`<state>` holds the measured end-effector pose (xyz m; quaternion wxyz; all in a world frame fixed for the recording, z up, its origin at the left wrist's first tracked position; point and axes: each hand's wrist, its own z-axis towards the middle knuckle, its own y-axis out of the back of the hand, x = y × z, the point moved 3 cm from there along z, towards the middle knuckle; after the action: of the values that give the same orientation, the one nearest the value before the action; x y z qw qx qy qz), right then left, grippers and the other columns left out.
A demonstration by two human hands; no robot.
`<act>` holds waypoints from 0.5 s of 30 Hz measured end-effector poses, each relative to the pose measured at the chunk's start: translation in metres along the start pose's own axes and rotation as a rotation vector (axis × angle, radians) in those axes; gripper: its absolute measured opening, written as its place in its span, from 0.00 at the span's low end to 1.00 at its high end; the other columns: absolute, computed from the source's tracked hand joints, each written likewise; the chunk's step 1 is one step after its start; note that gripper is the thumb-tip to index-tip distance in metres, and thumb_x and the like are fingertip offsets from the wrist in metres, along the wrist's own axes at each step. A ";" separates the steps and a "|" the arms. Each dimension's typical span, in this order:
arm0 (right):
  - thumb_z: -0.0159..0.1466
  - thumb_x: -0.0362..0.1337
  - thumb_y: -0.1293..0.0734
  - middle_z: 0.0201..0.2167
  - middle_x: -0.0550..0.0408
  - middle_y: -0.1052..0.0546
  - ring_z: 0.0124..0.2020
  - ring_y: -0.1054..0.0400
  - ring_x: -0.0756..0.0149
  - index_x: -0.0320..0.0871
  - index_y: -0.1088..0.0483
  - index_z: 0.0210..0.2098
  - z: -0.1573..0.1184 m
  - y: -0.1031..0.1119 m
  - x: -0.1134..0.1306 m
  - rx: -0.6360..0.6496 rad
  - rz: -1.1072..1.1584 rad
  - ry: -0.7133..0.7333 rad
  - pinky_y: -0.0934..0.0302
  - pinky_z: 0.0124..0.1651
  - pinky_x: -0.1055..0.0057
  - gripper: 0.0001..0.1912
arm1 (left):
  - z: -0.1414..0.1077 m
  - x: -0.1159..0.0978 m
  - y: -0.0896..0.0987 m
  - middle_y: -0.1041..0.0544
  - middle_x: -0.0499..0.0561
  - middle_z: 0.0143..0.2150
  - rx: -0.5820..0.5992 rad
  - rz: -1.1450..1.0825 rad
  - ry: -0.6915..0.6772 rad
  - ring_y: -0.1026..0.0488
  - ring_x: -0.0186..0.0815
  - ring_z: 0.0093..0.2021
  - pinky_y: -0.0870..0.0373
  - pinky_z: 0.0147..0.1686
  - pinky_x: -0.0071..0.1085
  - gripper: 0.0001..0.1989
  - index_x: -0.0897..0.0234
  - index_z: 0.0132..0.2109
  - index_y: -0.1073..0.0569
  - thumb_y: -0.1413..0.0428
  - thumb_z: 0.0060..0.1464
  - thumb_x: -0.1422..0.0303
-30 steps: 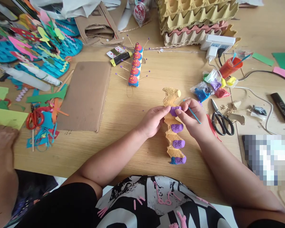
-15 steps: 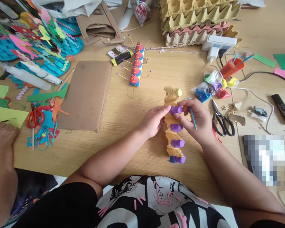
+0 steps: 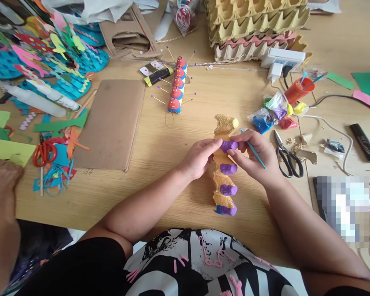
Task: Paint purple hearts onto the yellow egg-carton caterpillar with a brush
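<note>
A yellow egg carton strip (image 3: 223, 179) with several cups hangs in front of me, held upright lengthwise over the wooden table. Purple clay (image 3: 228, 189) covers most of its cup tips; the far cup is bare, and a patch of blue clay (image 3: 218, 209) shows on the nearest one. My left hand (image 3: 199, 159) grips the strip near its second cup, thumb on top. At the same cup, the thumb and fingertips of my right hand (image 3: 257, 154) press on the purple clay. A thin blue modelling tool (image 3: 257, 154) is tucked between the right hand's fingers.
A finished carton caterpillar (image 3: 178, 84) stands beyond the strip. Black-handled scissors (image 3: 288, 158), clay bags (image 3: 265, 119) and an orange cup (image 3: 299, 90) lie right. Cardboard (image 3: 109, 123) and paper scraps are left, near another person's hand (image 3: 1, 176). Egg trays (image 3: 259, 24) are stacked behind.
The blue tool has tilted in my right hand, its lower end swinging right toward the wrist. The strip's near end has shifted slightly left and down; both hands stay at the same cup.
</note>
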<state>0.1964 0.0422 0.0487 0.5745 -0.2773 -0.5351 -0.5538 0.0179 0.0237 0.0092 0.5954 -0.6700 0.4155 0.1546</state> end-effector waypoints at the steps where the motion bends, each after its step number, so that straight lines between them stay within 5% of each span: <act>1: 0.65 0.55 0.15 0.34 0.55 0.23 0.35 0.33 0.59 0.53 0.18 0.44 0.000 0.000 0.000 0.001 0.003 0.022 0.33 0.41 0.58 0.18 | 0.000 0.000 0.000 0.14 0.50 0.33 0.001 0.004 0.006 0.19 0.34 0.32 0.24 0.37 0.31 0.23 0.64 0.36 0.16 0.21 0.57 0.49; 15: 0.68 0.51 0.15 0.34 0.57 0.25 0.33 0.33 0.62 0.53 0.22 0.44 0.001 -0.001 -0.001 0.018 -0.035 0.177 0.35 0.38 0.59 0.17 | -0.001 0.000 -0.002 0.14 0.51 0.34 0.006 0.033 -0.001 0.18 0.34 0.33 0.24 0.36 0.30 0.25 0.65 0.38 0.14 0.21 0.55 0.47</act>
<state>0.1952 0.0433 0.0481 0.6122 -0.2129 -0.4919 -0.5813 0.0189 0.0229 0.0110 0.5948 -0.6613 0.4268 0.1637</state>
